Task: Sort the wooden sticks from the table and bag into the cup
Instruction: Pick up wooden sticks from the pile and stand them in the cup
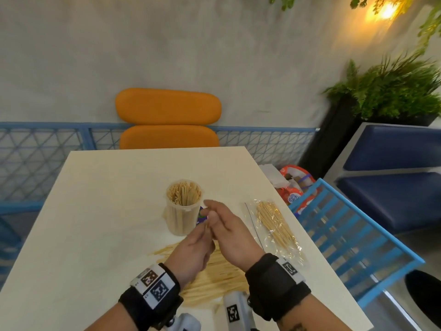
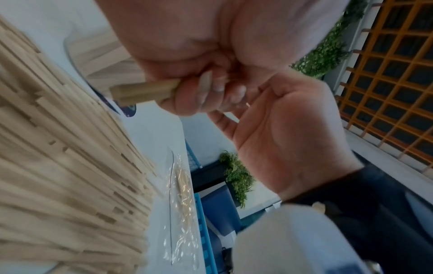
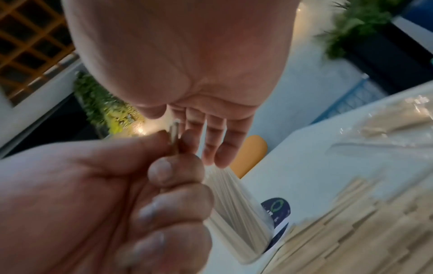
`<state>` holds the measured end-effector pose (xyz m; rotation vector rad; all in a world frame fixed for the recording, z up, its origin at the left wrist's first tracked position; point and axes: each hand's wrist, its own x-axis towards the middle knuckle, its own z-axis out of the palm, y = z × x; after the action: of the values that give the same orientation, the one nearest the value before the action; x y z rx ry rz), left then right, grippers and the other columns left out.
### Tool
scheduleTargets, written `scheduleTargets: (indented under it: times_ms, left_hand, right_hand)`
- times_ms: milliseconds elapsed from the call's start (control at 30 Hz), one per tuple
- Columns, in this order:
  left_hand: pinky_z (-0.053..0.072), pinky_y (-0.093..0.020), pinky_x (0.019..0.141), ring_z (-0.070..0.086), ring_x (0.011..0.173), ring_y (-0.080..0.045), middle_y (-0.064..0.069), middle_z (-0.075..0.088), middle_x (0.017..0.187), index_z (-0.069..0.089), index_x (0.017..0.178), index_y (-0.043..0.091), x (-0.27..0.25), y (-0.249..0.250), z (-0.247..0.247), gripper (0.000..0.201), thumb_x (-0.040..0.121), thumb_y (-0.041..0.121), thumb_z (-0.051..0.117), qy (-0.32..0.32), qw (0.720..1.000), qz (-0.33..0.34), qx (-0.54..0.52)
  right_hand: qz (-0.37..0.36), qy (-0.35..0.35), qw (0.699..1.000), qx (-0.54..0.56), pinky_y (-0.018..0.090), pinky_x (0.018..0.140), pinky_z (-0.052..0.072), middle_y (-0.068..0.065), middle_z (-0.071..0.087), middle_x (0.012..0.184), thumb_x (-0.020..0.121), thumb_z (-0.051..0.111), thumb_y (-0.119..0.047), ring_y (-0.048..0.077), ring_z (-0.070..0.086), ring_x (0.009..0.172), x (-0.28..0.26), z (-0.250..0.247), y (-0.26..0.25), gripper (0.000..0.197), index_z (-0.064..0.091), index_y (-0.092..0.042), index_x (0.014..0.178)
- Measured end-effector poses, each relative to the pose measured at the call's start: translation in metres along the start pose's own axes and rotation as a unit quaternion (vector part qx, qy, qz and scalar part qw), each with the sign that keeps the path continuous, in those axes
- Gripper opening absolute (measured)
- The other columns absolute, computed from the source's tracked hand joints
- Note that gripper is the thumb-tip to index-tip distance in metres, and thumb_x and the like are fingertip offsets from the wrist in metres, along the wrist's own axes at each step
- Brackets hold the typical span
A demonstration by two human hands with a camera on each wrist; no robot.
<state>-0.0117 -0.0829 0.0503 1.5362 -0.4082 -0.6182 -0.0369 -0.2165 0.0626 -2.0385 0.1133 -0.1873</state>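
Observation:
A clear plastic cup (image 1: 183, 211) packed with upright wooden sticks stands mid-table. Just in front of it, my left hand (image 1: 208, 235) pinches a small bundle of sticks (image 2: 145, 92) in its curled fingers, held above the table. My right hand (image 1: 211, 209) is beside it, fingers straight, its palm (image 2: 293, 139) facing the bundle; the right wrist view shows the bundle's ends (image 3: 174, 131) by those fingers. Under both wrists lies a loose pile of sticks (image 1: 214, 278). A clear zip bag (image 1: 274, 225) with more sticks lies to the right.
The white table (image 1: 95, 211) ends close behind the bag on the right. A blue slatted chair (image 1: 346, 235) and red-and-white shopping bags (image 1: 293, 187) sit beyond that edge. An orange chair (image 1: 167, 115) stands at the far side. A dark label (image 1: 201, 217) shows beside the cup.

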Motion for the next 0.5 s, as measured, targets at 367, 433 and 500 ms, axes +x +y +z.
scheduleTargets:
  times_ms: [367,433,500]
  left_hand:
    - [0.051,-0.036,0.091,0.068,0.082,-0.019,-0.003,0.057,0.068,0.050,0.087,0.012,0.040,0.049,-0.027,0.032,0.110,0.020,0.029,0.172,0.948,0.076,-0.256]
    - [0.052,-0.038,0.088,0.068,0.080,-0.016,-0.001,0.064,0.073,0.055,0.090,0.015,0.044,0.053,-0.038,0.028,0.109,0.021,0.035,0.168,0.966,0.088,-0.177]
    - [0.052,-0.037,0.077,0.067,0.077,-0.016,0.001,0.070,0.078,0.061,0.097,0.019,0.047,0.061,-0.053,0.019,0.106,0.016,0.044,0.181,0.975,0.117,-0.058]
  right_hand:
    - [0.016,-0.101,0.995,-0.008,0.038,0.073,0.051,-0.007,0.058,0.075,0.105,0.041,-0.033,0.007,0.055,0.069,0.014,0.024,0.003,0.022,0.057,-0.020,0.100]
    - [0.028,-0.086,0.996,0.013,0.043,0.070,0.052,-0.004,0.055,0.071,0.104,0.040,-0.038,0.011,0.054,0.063,0.024,0.025,0.001,0.024,0.055,-0.026,0.090]
    - [0.029,-0.078,0.997,0.001,0.038,0.066,0.049,-0.001,0.055,0.072,0.105,0.040,-0.037,0.012,0.055,0.062,0.035,0.021,0.000,0.025,0.056,-0.024,0.089]
